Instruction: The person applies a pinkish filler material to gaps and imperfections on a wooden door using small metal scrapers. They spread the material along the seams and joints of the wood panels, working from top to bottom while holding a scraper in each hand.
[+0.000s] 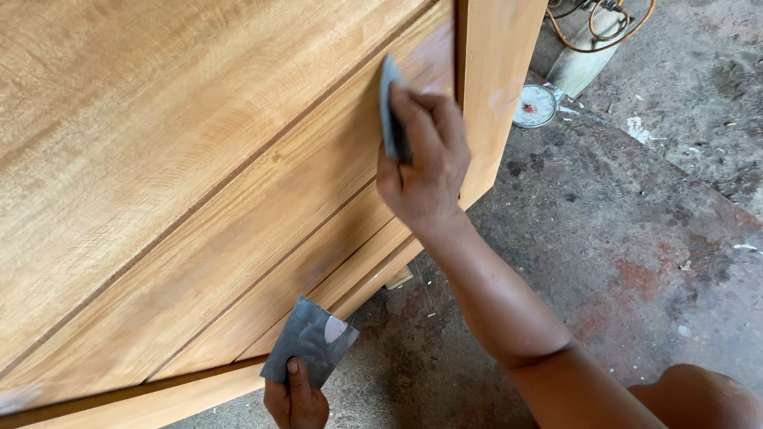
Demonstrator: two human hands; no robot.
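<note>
A large wooden door panel (pixel 183 159) with grooved boards fills the left and middle of the view. My right hand (pixel 425 167) presses a folded grey sheet of sandpaper (pixel 390 99) against the panel near its right frame. Low in the view, my left hand (pixel 296 400) pinches a second grey sandpaper sheet (pixel 308 340) by its lower edge, held just off the panel's bottom rail. A pale patch shows on that sheet's right corner.
Rough stained concrete floor (pixel 636 238) lies to the right. A round white lid (pixel 535 105) with a red spot sits on it. An orange cable (pixel 604 36) loops at the top right. My bare knee (pixel 699 397) shows at the bottom right.
</note>
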